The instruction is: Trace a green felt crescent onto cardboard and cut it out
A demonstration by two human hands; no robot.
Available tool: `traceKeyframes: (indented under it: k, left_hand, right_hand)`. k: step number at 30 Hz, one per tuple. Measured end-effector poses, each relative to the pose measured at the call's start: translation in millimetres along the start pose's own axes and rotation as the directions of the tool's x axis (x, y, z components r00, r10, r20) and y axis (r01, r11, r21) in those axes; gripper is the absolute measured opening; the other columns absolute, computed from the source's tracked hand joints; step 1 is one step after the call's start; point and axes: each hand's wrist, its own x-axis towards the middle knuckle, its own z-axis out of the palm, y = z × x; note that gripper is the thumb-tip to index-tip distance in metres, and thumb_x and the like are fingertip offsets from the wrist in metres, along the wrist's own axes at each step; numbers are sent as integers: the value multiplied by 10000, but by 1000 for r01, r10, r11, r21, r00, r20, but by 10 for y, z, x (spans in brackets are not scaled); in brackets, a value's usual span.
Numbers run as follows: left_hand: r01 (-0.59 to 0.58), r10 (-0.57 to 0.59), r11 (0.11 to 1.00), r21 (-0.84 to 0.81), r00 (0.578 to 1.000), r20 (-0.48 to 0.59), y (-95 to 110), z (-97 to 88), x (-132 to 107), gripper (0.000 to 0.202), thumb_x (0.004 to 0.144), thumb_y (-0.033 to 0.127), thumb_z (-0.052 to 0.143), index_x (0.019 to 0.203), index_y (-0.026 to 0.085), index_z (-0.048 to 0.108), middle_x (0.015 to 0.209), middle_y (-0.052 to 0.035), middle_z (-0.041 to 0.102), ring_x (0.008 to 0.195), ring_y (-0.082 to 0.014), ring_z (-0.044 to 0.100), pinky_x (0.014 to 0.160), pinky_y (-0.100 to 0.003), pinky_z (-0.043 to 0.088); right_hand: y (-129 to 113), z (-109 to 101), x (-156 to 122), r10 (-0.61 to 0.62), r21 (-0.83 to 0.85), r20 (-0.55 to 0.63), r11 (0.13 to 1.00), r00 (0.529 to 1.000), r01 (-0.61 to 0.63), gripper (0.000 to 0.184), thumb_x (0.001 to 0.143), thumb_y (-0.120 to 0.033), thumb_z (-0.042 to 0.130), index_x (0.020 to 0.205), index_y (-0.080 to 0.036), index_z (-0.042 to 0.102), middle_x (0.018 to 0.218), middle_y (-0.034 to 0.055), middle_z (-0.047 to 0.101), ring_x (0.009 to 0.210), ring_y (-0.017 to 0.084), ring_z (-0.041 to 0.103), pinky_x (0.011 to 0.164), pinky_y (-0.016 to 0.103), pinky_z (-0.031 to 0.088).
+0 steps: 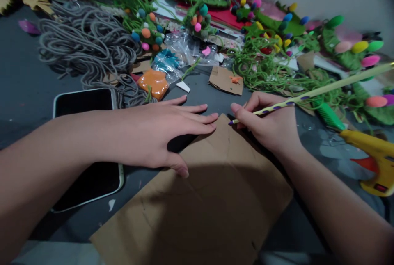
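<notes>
A large sheet of brown cardboard [197, 215] lies in front of me with one corner pointing away. My left hand [172, 129] rests on its left edge, fingers spread and palm down. In my right hand [267, 123] a pale yellow-green pencil [320, 89] with purple dots is pinched near its point. The dark tip is at the cardboard's far corner, beside a short drawn line; whether it touches the surface I cannot tell. Faint pencil marks show elsewhere on the sheet. Under my left forearm lies a phone [89, 189] with a dark screen, partly hidden.
Grey cord [89, 39] is heaped at the back left. An orange packet [154, 83], a small cardboard scrap [226, 80] and tangled green yarn [264, 68] lie beyond my hands. At the right are a yellow glue gun [369, 142] and a green brush-like object [329, 113].
</notes>
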Motion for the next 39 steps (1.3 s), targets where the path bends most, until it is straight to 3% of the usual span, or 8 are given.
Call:
traceKeyframes:
  k: [10,14,17,22,27,30,33,39]
  left_hand:
    - [-3,3,1000,30,1000,14,31,-23,13,828,909,613,754,1631,354,441,1745,-44,370,1665,-313,210,1370,-538,63]
    - [14,-15,999,40,1000,17,47,-27,19,812,908,616,752,1622,368,453,1748,-26,366,1663,-325,217,1369,-552,74]
    - [20,-20,999,40,1000,12,39,-13,14,824,899,609,764,1624,376,451,1739,-21,387,1658,-330,232,1368,-566,80]
    - [6,-5,999,33,1000,-23,17,12,8,854,887,596,782,1638,389,431,1716,-26,431,1647,-338,268,1361,-588,117]
    - [-6,7,999,32,1000,-26,6,7,13,858,878,584,801,1633,398,438,1730,-33,398,1645,-349,268,1351,-614,137]
    - [-10,11,999,40,1000,-15,-2,6,15,894,869,591,811,1647,404,412,1736,-37,378,1647,-351,257,1346,-632,145]
    - [-18,19,999,47,1000,-20,-21,16,14,937,856,601,820,1661,398,386,1733,-47,379,1648,-350,252,1344,-639,148]
    - [-24,25,999,47,1000,-18,-65,37,11,971,854,618,815,1677,396,350,1743,-52,350,1650,-350,241,1342,-645,146]
  right_hand:
    - [-1,-5,-8,-18,-62,-3,998,1000,17,388,836,-273,876,572,-241,593,540,1,662,503,148,582,475,291,426]
    - [-7,-5,-6,-19,-104,47,994,999,24,390,841,-221,850,555,-233,585,530,-3,656,493,135,566,473,275,413]
    - [-4,-5,-7,-33,-99,11,994,999,34,369,863,-205,827,574,-229,598,536,-5,658,489,128,567,468,267,402]
    - [29,-29,-3,-29,-57,86,998,996,34,399,823,-276,888,560,-228,592,532,-2,648,487,137,579,471,278,412]
    - [59,-111,36,-2,102,-111,995,994,13,429,887,-434,843,606,-242,582,520,-14,610,450,121,521,466,285,417]
    - [50,-185,10,57,143,11,988,998,-58,409,827,-491,886,648,-236,621,548,-9,649,452,125,554,448,273,426]
    - [56,-234,-72,86,111,114,989,990,-99,400,788,-443,915,626,-227,619,545,2,672,467,137,600,448,258,437]
    - [122,-236,-205,2,28,-13,1000,1000,-1,430,837,-273,793,516,-235,508,472,-11,595,447,123,528,463,266,397]
